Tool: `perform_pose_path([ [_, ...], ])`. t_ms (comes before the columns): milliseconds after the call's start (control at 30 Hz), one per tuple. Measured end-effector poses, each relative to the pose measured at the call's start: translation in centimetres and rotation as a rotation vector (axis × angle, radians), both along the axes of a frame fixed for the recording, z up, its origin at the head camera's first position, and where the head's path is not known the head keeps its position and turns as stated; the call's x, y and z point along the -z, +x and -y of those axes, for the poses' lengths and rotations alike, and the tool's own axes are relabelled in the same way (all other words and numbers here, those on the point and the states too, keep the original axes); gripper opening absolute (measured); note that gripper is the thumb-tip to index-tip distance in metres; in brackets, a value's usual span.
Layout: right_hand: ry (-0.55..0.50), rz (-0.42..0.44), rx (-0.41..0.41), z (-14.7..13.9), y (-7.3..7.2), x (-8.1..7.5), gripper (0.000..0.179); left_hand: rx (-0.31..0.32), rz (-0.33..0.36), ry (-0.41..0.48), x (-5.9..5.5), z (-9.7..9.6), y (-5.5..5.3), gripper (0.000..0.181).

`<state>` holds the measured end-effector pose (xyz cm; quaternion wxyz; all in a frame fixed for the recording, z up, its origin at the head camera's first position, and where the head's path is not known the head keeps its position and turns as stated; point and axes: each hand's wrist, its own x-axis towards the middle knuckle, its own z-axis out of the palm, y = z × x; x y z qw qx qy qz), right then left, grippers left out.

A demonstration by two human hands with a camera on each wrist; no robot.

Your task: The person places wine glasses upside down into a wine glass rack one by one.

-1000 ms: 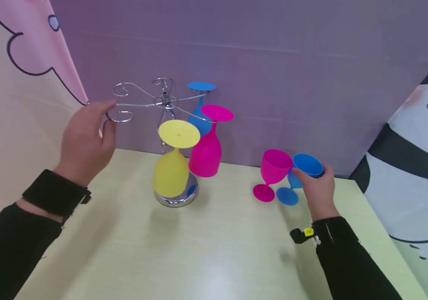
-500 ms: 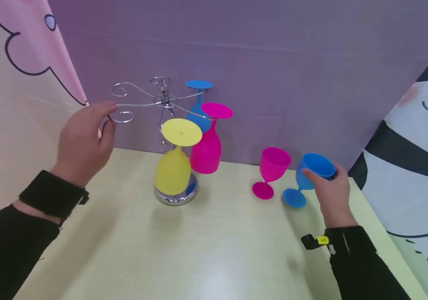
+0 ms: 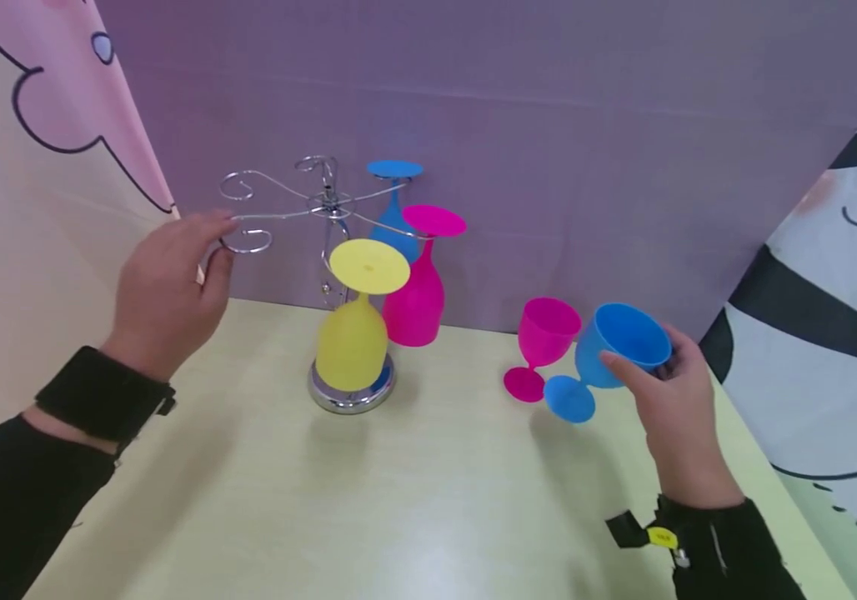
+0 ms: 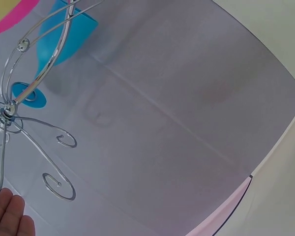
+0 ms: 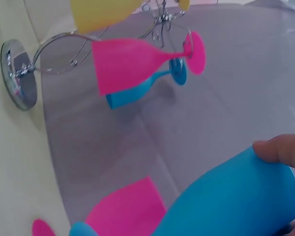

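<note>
A chrome stemware rack with curled arms stands on a round base. My left hand pinches the curled end of one arm at the left. Upside down on other arms hang a yellow goblet, a pink goblet and a blue goblet behind them. My right hand grips a second blue goblet by its bowl, thumb on the near side; it is held bowl up and tilted. Beside it, a second pink goblet stands upright. In the right wrist view, the held blue goblet partly covers the standing pink goblet.
The pale tabletop meets a purple-grey backdrop right behind the rack and goblets. A panda-print cloth hangs past the table's right edge. A pink printed cloth is at the left.
My right hand has shifted the blue goblet away from the pink one, then lifted it toward me with its base swinging left. The rack has turned slightly, carrying the yellow goblet a little right.
</note>
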<state>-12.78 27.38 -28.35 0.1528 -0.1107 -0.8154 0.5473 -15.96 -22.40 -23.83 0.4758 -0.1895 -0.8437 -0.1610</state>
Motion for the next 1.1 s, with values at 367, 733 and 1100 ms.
perform_pose_path([
  [367, -0.013, -0.013, -0.154, 3.3, 2.1, -1.6, 0.091, 0.002, -0.014, -0.048, 0.1, -0.6, 0.7, 0.034],
  [733, -0.062, 0.030, -0.311, 4.9, 3.1, -1.3, 0.086, 0.043, -0.105, -0.053, -0.1, -0.8, 0.7, 0.033],
  [1100, -0.086, 0.072, -0.436, 6.2, 4.9, -1.1, 0.080, 0.071, -0.109, -0.026, 0.0, -1.7, 0.8, 0.031],
])
